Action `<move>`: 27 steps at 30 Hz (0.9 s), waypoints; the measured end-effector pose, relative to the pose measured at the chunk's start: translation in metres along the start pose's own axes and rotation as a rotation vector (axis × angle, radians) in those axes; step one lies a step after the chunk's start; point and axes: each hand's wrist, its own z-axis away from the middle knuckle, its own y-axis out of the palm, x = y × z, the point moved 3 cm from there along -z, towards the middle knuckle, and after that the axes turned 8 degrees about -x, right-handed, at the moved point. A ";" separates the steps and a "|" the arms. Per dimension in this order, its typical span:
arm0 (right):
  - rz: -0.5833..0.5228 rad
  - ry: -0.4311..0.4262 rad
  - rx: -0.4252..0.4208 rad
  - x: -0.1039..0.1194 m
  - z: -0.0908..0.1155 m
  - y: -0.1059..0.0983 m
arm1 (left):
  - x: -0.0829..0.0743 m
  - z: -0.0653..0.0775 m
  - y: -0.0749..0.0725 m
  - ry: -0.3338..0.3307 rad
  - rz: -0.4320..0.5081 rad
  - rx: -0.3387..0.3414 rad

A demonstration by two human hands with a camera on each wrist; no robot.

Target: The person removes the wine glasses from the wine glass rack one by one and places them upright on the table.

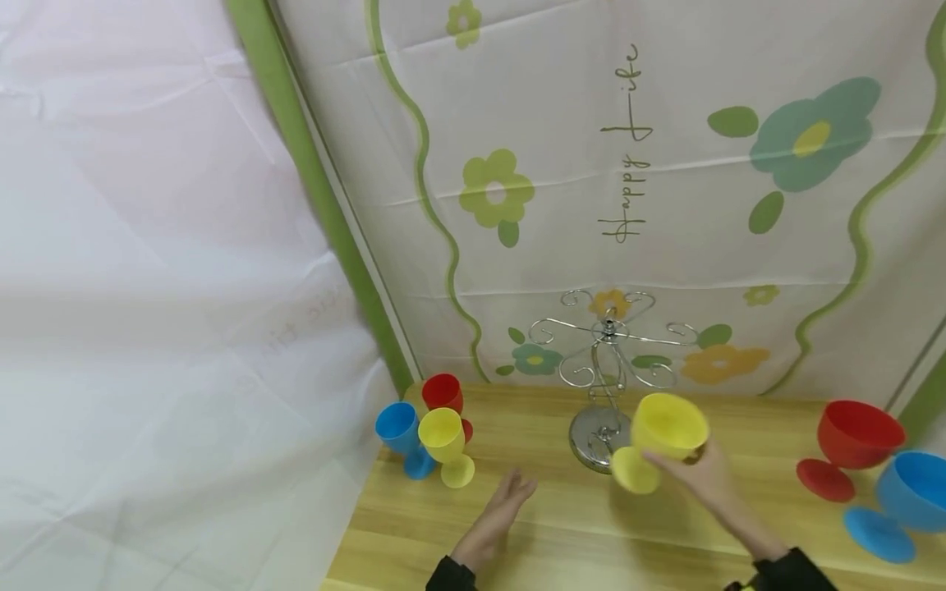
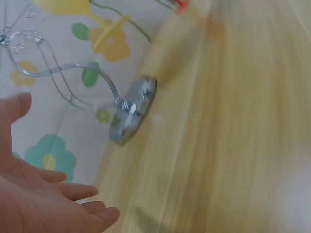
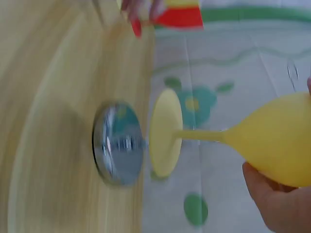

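A yellow goblet [image 1: 668, 427] is held above the table in my right hand [image 1: 702, 476], whose thumb and fingers grip its bowl. In the right wrist view the goblet [image 3: 277, 136] lies across the picture, its round foot [image 3: 165, 133] in front of the metal stand's base. My left hand [image 1: 498, 513] hovers over the table with its fingers extended and holds nothing. Its open palm [image 2: 43, 204] also shows in the left wrist view. Just behind the goblet stands a silver metal stand [image 1: 602, 435] with several curled arms.
At the table's left end stand a blue goblet [image 1: 399, 427], a red goblet [image 1: 443, 392] and another yellow goblet [image 1: 443, 435]. On the right are a red goblet [image 1: 861, 435] and a blue goblet [image 1: 916, 492]. A flowered curtain [image 1: 562, 205] hangs behind the wooden table [image 1: 576, 542].
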 end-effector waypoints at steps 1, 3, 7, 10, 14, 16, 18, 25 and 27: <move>0.035 0.026 -0.054 -0.004 -0.005 -0.014 | 0.001 0.001 -0.003 0.022 -0.044 -0.018; 0.104 0.087 -0.149 -0.016 -0.013 -0.042 | 0.003 0.003 -0.008 0.072 -0.129 -0.061; 0.204 0.262 -0.285 -0.041 -0.021 -0.085 | 0.007 0.007 -0.015 0.158 -0.245 -0.127; 0.236 0.414 -0.341 -0.062 -0.024 -0.106 | 0.009 0.009 -0.020 0.168 -0.259 -0.153; 0.236 0.545 -0.386 -0.093 -0.021 -0.125 | 0.008 0.009 -0.021 0.152 -0.249 -0.157; 0.235 0.571 -0.397 -0.107 -0.018 -0.131 | 0.009 0.009 -0.021 0.146 -0.253 -0.153; 0.231 0.583 -0.402 -0.116 -0.014 -0.135 | 0.011 0.009 -0.019 0.141 -0.249 -0.145; 0.228 0.501 -0.495 -0.128 -0.007 -0.141 | 0.015 0.012 -0.014 0.180 -0.269 -0.097; 0.196 0.455 -0.536 -0.130 -0.004 -0.138 | 0.015 0.012 -0.013 0.182 -0.272 -0.085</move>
